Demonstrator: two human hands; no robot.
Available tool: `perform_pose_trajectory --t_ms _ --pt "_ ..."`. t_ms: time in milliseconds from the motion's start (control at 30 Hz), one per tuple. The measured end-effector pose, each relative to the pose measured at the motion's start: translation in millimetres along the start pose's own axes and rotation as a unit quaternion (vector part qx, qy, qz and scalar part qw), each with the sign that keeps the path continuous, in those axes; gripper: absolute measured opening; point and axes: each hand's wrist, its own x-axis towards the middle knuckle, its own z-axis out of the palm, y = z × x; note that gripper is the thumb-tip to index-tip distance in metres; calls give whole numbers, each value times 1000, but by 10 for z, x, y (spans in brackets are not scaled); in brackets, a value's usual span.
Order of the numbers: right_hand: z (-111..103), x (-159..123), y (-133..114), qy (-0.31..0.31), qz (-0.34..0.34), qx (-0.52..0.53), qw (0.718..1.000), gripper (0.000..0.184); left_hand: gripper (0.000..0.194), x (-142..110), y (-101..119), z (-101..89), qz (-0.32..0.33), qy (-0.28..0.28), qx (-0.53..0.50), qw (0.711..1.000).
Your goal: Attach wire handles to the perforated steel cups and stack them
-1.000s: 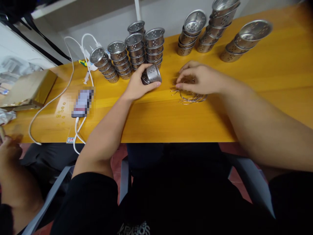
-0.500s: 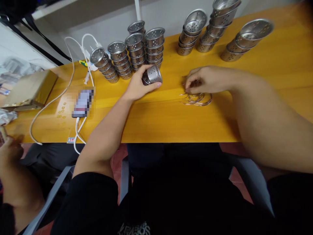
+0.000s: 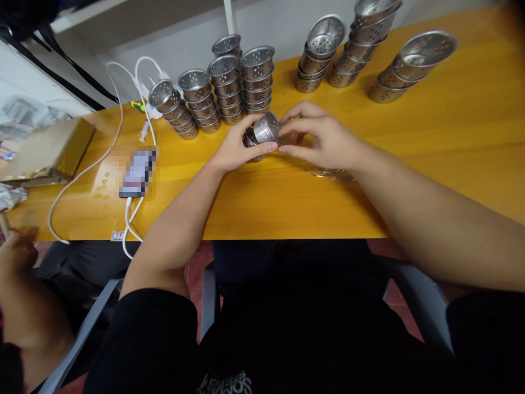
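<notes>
My left hand [image 3: 235, 146] is wrapped round a perforated metal cup [image 3: 264, 128], tilted with its mouth toward the right; a darker second metal piece shows beneath it, partly covered by the fingers. At the cup's mouth is my right hand [image 3: 314, 134], fingers bent and the fingertips by the rim. Whatever those fingertips hold is too small or hidden to make out. Thin, curved metal wires [image 3: 332, 174] lie on the table below the right hand, which covers part of them. Close behind the left hand stands a stack of perforated cups [image 3: 257, 76].
More cup stacks [image 3: 197, 98] stand at the back left, others [image 3: 314, 65] at the back right. To the left lie a phone [image 3: 138, 172] with a white cable, small yellow rings [image 3: 102, 186] and a cardboard box [image 3: 49, 150]. Another person's hand [image 3: 16, 254] shows at far left.
My right hand has left the wires and moved left to the cup's mouth. The cup in my left hand has shifted slightly right and down.
</notes>
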Motion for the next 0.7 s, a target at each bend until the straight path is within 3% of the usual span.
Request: perform_pose_trajectory --t_ms 100,200,300,433,567,700 --pt "71 19 -31 10 16 15 1000 58 127 28 -32 6 10 2 5 1000" --pt "-6 28 31 56 45 8 997 60 133 50 -133 -18 9 15 22 1000" --pt "-115 34 212 87 69 -14 994 56 143 38 -236 -38 -8 9 28 1000" --pt "-152 57 491 62 75 -46 994 55 158 8 -284 -34 -5 16 4 1000" --pt "-83 94 618 43 75 -77 993 52 144 17 -292 -16 0 16 20 1000" --pt "-49 112 569 44 78 -90 992 57 137 35 -343 2 10 13 19 1000"
